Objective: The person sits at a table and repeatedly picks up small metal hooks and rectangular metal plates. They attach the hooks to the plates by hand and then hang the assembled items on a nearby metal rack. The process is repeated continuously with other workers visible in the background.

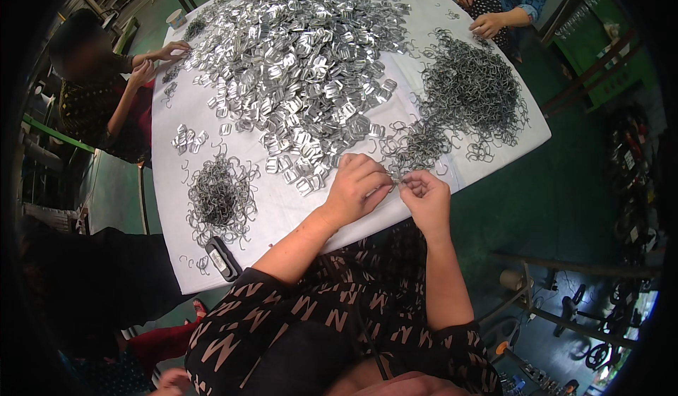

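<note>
Much handwork apparently remained around the buckle heap (pixel 300 78).
On its near side, left grip (pixel 358 186) and right grip (pixel 428 197) pinched a small metal piece (pixel 396 181); wire hooks (pixel 474 89) lay loose to the heap's right; finished pieces were indistinguishable.

Worktop (pixel 282 210): white cover. Large heap of flat slotted plates (pixel 304 78) at centre. Dense pile of wire hooks (pixel 472 92) at right; second hook pile (pixel 220 197) at left, black case (pixel 223 258) just beside. Left hand (pixel 354 188) and right hand (pixel 428 198) near front edge, fingertips pinched on small metal part (pixel 395 180), exact form unclear. Co-workers' hands at far left and upper right.
</note>
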A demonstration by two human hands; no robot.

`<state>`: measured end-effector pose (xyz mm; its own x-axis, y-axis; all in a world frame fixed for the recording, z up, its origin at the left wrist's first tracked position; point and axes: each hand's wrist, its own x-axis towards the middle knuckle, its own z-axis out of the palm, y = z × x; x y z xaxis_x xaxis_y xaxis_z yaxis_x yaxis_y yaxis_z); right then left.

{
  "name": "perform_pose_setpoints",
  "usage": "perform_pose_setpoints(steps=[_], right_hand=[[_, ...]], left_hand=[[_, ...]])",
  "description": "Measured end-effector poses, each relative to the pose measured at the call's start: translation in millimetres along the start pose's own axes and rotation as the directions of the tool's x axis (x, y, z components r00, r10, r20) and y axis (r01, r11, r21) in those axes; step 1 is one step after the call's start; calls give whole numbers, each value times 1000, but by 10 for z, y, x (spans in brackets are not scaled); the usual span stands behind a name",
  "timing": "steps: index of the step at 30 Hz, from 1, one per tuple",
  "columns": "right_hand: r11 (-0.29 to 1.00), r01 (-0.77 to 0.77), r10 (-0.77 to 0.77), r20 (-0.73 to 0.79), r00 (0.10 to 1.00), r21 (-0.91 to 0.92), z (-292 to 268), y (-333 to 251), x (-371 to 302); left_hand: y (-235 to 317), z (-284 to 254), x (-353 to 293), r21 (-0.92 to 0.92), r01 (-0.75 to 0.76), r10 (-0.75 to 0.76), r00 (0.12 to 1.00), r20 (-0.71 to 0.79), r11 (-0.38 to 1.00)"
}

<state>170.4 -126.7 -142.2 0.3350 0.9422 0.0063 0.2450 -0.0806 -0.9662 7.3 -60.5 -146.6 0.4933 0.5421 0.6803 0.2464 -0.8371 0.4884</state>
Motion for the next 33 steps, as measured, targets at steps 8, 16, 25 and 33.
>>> perform_pose_setpoints(steps=[8, 16, 25, 33], right_hand=[[961, 152, -164, -32, 986, -231, 86, -187, -72], [948, 292, -286, 64, 956, -126, -134, 27, -450], [975, 191, -187, 44, 981, -116, -369, 14, -608], [983, 163, -166, -23, 986, -85, -239, 339, 293]], left_hand=[[-13, 144, -186, -127, 194, -207, 973, -104, 973], [364, 164, -431, -491, 149, -272, 943, -189, 858], [503, 285, -426, -714, 194, -328, 943, -53, 673], [296, 48, -490, -710, 384, -470, 879, 84, 590]])
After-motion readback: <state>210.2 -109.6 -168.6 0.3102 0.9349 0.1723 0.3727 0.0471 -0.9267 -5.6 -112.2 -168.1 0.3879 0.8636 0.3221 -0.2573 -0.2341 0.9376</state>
